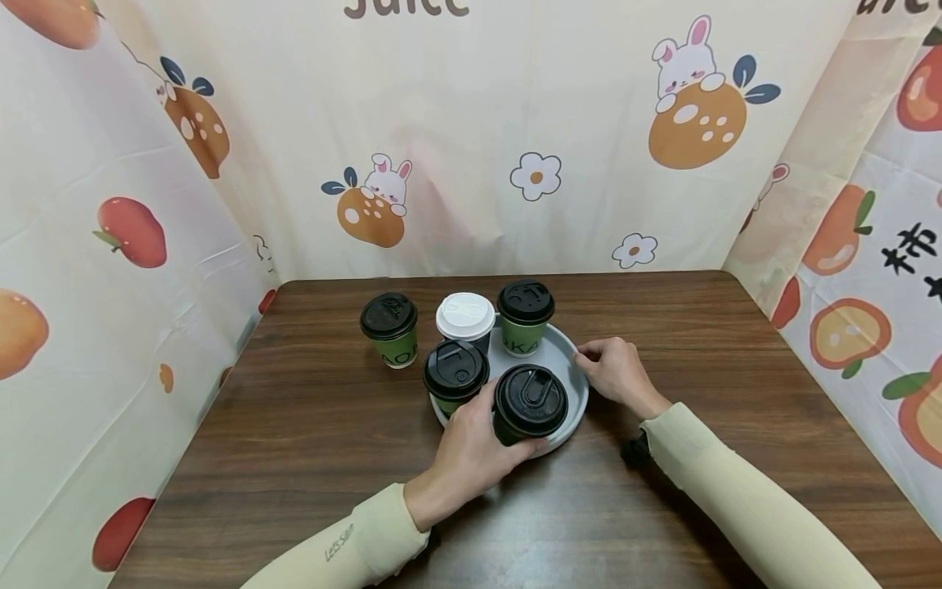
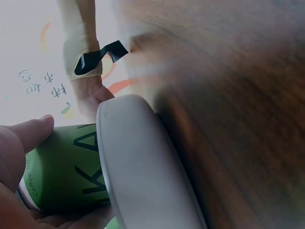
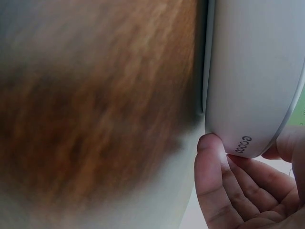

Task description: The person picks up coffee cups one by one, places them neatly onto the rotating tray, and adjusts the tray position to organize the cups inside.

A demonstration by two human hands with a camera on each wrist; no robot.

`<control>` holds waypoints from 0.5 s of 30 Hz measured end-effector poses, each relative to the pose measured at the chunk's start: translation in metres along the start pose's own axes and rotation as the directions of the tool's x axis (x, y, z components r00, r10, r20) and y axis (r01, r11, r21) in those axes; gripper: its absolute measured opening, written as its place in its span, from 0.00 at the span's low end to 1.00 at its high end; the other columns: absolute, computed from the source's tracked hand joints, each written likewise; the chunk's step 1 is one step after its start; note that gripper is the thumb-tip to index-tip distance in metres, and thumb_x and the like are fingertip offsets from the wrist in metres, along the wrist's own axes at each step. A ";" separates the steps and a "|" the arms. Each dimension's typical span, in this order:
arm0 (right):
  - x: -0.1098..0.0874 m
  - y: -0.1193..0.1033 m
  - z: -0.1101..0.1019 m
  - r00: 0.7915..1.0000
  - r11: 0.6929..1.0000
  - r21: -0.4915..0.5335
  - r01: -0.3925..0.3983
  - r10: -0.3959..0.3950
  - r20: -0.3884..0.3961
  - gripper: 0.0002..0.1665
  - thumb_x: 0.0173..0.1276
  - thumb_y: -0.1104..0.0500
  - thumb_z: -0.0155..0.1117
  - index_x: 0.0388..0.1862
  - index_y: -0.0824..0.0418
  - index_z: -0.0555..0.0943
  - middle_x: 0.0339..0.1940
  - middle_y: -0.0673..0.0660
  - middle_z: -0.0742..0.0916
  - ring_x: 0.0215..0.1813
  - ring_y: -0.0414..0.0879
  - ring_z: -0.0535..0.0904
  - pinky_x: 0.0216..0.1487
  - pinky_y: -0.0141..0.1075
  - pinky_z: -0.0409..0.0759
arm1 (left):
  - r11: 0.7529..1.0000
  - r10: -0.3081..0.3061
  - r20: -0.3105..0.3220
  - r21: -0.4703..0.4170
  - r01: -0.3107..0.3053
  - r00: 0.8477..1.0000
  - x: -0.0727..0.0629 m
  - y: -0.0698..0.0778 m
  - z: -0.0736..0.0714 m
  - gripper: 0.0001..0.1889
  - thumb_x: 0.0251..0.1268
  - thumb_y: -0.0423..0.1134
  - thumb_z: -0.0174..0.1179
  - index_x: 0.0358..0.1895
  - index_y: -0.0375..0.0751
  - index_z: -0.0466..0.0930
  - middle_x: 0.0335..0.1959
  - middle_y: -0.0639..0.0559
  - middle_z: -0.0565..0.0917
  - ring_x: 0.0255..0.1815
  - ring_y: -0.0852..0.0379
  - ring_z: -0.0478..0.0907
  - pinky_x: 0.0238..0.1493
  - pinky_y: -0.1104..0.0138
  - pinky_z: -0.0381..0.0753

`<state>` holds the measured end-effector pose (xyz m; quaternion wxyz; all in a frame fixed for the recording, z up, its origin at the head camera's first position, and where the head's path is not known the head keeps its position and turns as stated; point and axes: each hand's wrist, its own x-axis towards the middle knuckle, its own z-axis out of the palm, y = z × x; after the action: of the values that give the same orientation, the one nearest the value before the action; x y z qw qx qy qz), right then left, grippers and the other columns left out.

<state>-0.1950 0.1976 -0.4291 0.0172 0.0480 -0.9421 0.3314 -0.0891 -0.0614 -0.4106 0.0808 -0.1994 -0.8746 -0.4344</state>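
My left hand grips a green paper cup with a black lid at the front of a round pale grey tray. Its thumb and fingers wrap the cup's green side, seen in the left wrist view. At the tray's right edge, my right hand pinches the rim, fingers against the outer wall near small printed lettering. Also on the tray are a white-lidded cup, a black-lidded green cup at the back and another black-lidded cup beside my left hand.
One more green cup with a black lid stands on the wooden table, left of the tray. Printed fabric hangs behind the table and along both sides.
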 end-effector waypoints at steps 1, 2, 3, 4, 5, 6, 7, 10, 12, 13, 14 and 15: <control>0.000 0.000 0.000 1.000 1.000 -0.001 0.002 -0.002 -0.001 0.15 0.74 0.57 0.63 0.49 0.65 0.90 0.44 0.63 0.91 0.43 0.50 0.87 0.40 0.43 0.85 | 1.000 -0.006 0.001 0.000 0.006 1.000 0.000 0.000 0.001 0.45 0.47 0.53 0.83 0.68 0.44 0.72 0.59 0.51 0.84 0.60 0.56 0.81 0.62 0.58 0.79; 0.000 0.000 0.000 1.000 1.000 -0.002 0.005 -0.005 -0.002 0.15 0.74 0.57 0.63 0.49 0.65 0.90 0.44 0.63 0.91 0.43 0.50 0.86 0.40 0.43 0.85 | 1.000 -0.012 0.003 -0.002 0.012 1.000 0.000 -0.001 0.001 0.44 0.47 0.53 0.83 0.68 0.44 0.72 0.59 0.51 0.84 0.60 0.56 0.81 0.61 0.58 0.79; 0.000 0.000 0.000 1.000 1.000 -0.003 0.006 -0.006 -0.003 0.15 0.74 0.57 0.63 0.49 0.65 0.90 0.44 0.63 0.91 0.43 0.50 0.86 0.40 0.43 0.85 | 1.000 -0.018 0.006 -0.005 0.018 1.000 0.000 -0.001 0.002 0.44 0.47 0.53 0.83 0.68 0.44 0.72 0.58 0.51 0.84 0.60 0.56 0.81 0.61 0.58 0.79; 0.000 0.000 0.000 1.000 1.000 -0.005 0.007 -0.007 -0.005 0.15 0.74 0.57 0.63 0.49 0.65 0.90 0.44 0.62 0.91 0.43 0.50 0.86 0.40 0.43 0.85 | 1.000 -0.022 0.007 -0.006 0.022 1.000 0.000 -0.001 0.002 0.44 0.47 0.53 0.83 0.68 0.43 0.72 0.58 0.51 0.85 0.60 0.56 0.81 0.61 0.58 0.79; 0.000 0.000 0.000 1.000 1.000 -0.007 0.008 -0.008 -0.006 0.15 0.74 0.57 0.63 0.49 0.65 0.90 0.44 0.62 0.91 0.43 0.50 0.86 0.40 0.44 0.85 | 1.000 -0.026 0.009 -0.008 0.026 1.000 0.000 -0.001 0.003 0.44 0.47 0.53 0.83 0.68 0.43 0.72 0.58 0.51 0.84 0.60 0.56 0.81 0.61 0.58 0.79; 0.000 0.000 0.000 1.000 1.000 -0.007 0.008 -0.008 -0.007 0.15 0.74 0.57 0.63 0.49 0.65 0.90 0.44 0.62 0.91 0.43 0.50 0.86 0.41 0.44 0.85 | 0.999 -0.031 0.010 -0.009 0.031 0.999 0.000 -0.002 0.003 0.44 0.47 0.53 0.83 0.68 0.43 0.72 0.58 0.50 0.84 0.60 0.56 0.81 0.61 0.58 0.79; 0.000 -0.001 0.001 1.000 1.000 -0.007 0.007 -0.007 -0.008 0.15 0.74 0.57 0.63 0.49 0.65 0.90 0.44 0.62 0.91 0.43 0.50 0.86 0.41 0.44 0.85 | 0.999 -0.034 0.010 -0.009 0.034 0.999 -0.001 -0.002 0.004 0.44 0.47 0.53 0.82 0.68 0.43 0.72 0.58 0.50 0.84 0.60 0.56 0.81 0.61 0.58 0.79; 0.000 0.000 0.001 1.000 1.000 -0.007 0.005 -0.005 -0.008 0.15 0.74 0.57 0.63 0.49 0.65 0.90 0.44 0.62 0.91 0.43 0.50 0.86 0.41 0.44 0.85 | 0.999 -0.043 0.008 -0.002 0.043 0.999 -0.001 -0.003 0.005 0.45 0.48 0.53 0.82 0.69 0.43 0.71 0.59 0.50 0.84 0.60 0.55 0.81 0.62 0.58 0.79; 0.000 0.000 0.001 1.000 1.000 -0.007 0.004 -0.004 -0.007 0.15 0.74 0.57 0.63 0.48 0.65 0.90 0.44 0.62 0.91 0.43 0.50 0.86 0.41 0.44 0.85 | 0.999 -0.048 0.006 0.000 0.048 0.999 -0.001 -0.004 0.006 0.45 0.48 0.54 0.82 0.70 0.43 0.71 0.59 0.50 0.84 0.60 0.55 0.81 0.62 0.58 0.79; 0.000 0.000 0.001 1.000 1.000 -0.007 0.003 -0.003 -0.007 0.15 0.74 0.57 0.63 0.48 0.65 0.90 0.43 0.62 0.91 0.43 0.50 0.86 0.41 0.44 0.85 | 0.999 -0.050 0.007 0.000 0.050 0.999 -0.002 -0.004 0.006 0.45 0.49 0.54 0.81 0.70 0.44 0.70 0.59 0.50 0.84 0.60 0.55 0.80 0.62 0.58 0.79; 0.000 0.000 0.001 1.000 1.000 -0.008 0.003 -0.003 -0.007 0.15 0.74 0.57 0.63 0.48 0.65 0.90 0.43 0.62 0.91 0.43 0.50 0.86 0.41 0.44 0.84 | 0.999 -0.052 0.007 -0.002 0.052 0.999 -0.002 -0.004 0.007 0.45 0.49 0.54 0.81 0.70 0.44 0.70 0.60 0.50 0.83 0.61 0.56 0.80 0.62 0.58 0.79; 0.000 0.000 0.001 1.000 1.000 -0.009 0.003 -0.003 -0.008 0.15 0.74 0.57 0.63 0.48 0.65 0.90 0.43 0.62 0.91 0.43 0.50 0.86 0.41 0.44 0.84 | 0.999 -0.053 0.007 -0.002 0.053 0.999 -0.002 -0.004 0.007 0.45 0.49 0.54 0.81 0.70 0.44 0.70 0.60 0.51 0.83 0.61 0.56 0.80 0.62 0.57 0.79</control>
<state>-0.1948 0.1972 -0.4297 0.0216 0.0479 -0.9434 0.3275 -0.0890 -0.0591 -0.4186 0.0662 -0.1776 -0.8793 -0.4368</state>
